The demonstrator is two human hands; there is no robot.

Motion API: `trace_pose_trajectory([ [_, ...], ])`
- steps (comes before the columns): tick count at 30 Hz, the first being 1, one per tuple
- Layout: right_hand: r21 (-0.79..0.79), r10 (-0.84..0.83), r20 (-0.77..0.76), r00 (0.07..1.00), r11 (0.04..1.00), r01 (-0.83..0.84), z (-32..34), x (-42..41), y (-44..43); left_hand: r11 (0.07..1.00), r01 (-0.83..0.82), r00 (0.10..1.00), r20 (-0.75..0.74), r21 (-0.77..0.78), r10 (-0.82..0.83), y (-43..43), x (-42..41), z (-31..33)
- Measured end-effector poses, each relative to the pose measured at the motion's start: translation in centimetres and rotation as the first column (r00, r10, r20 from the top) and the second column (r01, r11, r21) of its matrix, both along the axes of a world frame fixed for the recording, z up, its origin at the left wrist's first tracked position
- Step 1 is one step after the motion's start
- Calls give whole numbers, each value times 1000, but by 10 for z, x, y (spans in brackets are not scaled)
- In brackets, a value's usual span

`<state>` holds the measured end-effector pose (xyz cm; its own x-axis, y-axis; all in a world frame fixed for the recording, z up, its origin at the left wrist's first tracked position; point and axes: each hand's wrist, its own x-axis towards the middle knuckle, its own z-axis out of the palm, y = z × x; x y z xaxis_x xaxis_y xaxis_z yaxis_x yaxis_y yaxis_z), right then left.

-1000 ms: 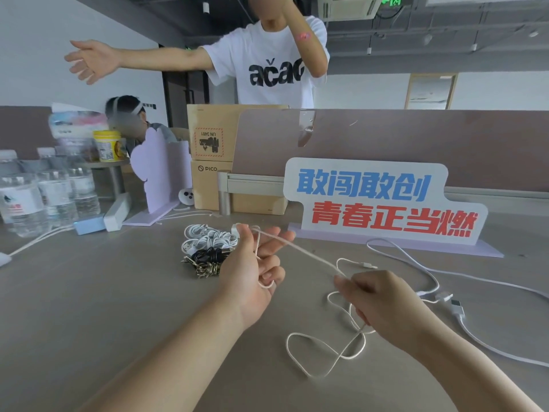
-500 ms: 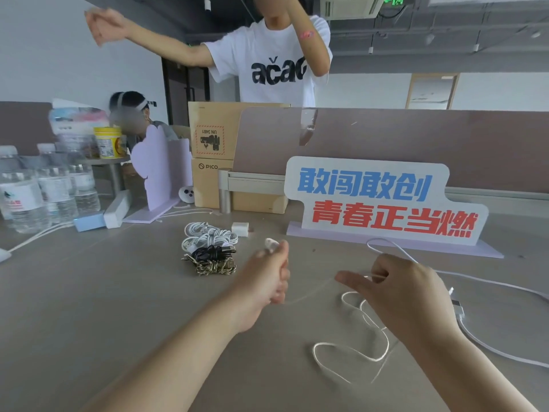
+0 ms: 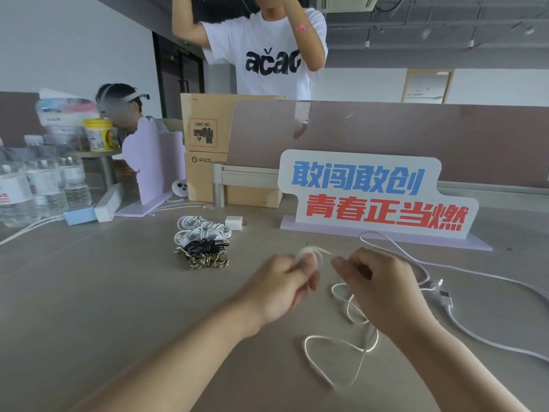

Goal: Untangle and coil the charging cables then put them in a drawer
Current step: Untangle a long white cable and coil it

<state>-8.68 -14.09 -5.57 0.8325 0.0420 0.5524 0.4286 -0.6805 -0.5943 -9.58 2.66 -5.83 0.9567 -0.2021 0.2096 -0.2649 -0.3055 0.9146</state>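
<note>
**Kid:** Where is the left hand (image 3: 285,286)?

**Friend:** In the middle of the frame, just over the table (image 3: 89,307). Its fingers (image 3: 309,264) are bent in. They pinch a small round loop of the white cable (image 3: 307,251) at the tips. The loop looks blurry.

**Kid:** And the right hand (image 3: 383,289)?

**Friend:** Just beside it, a bit to the right. Its fingers are curled too, and one points at the loop. The rest of the white cable runs under that hand and lies in loose curls on the table, lower in the frame. I cannot tell if the hand has hold of it.

**Kid:** Are there more cables?

**Friend:** Yes. An other white cable (image 3: 444,296) lies on the right side. It bends past the right hand and runs off the right edge. A pile of tied bundles (image 3: 205,242) sits left of the middle, apart from both hands. There are white ones at the back, a black one, and a speckled one in front. A small white plug block (image 3: 233,223) sits just beside them.

**Kid:** What else is there?

**Friend:** A big sign (image 3: 371,194) with blue and red words stands behind the hands. Water bottles (image 3: 44,185) are at the left edge. Cardboard boxes (image 3: 205,135) are stacked in the upper middle. Someone in a white T-shirt (image 3: 267,55) stands at the top.
</note>
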Motion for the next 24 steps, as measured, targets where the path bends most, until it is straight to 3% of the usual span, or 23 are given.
trace_pose_trajectory([
  [3,-139,13,-265,964,989,-51,-6,5,-6,922,-360,919,114,-145,377,16,15,-1],
  [6,-180,-8,-331,944,982,-55,-11,7,-6,833,-465,871,12,-300,491,32,21,4],
  [9,-133,-34,-329,944,991,-11,-8,5,-6,723,-412,911,-265,-555,315,37,20,16],
  [11,-129,-44,-333,942,992,0,-6,4,-8,649,-376,920,-351,-661,175,37,19,19],
  [13,-138,-41,-346,937,990,-8,-6,4,-8,610,-361,922,-367,-705,122,38,18,19],
  [17,-159,-36,-340,940,987,-20,-6,3,-4,569,-362,930,-328,-739,165,35,19,18],
  [21,-154,-52,-312,949,988,4,-3,2,-3,264,-288,953,-302,-921,-14,40,21,19],
  [22,-135,-60,-280,958,991,22,-3,1,-3,271,-300,949,-316,-915,-16,41,22,18],
  [23,-107,-67,-236,970,993,43,-1,0,-2,351,-322,940,-340,-879,12,40,24,17],
  [24,-80,-76,-188,979,995,62,1,-3,-1,493,-348,931,-355,-797,83,39,26,15],
])
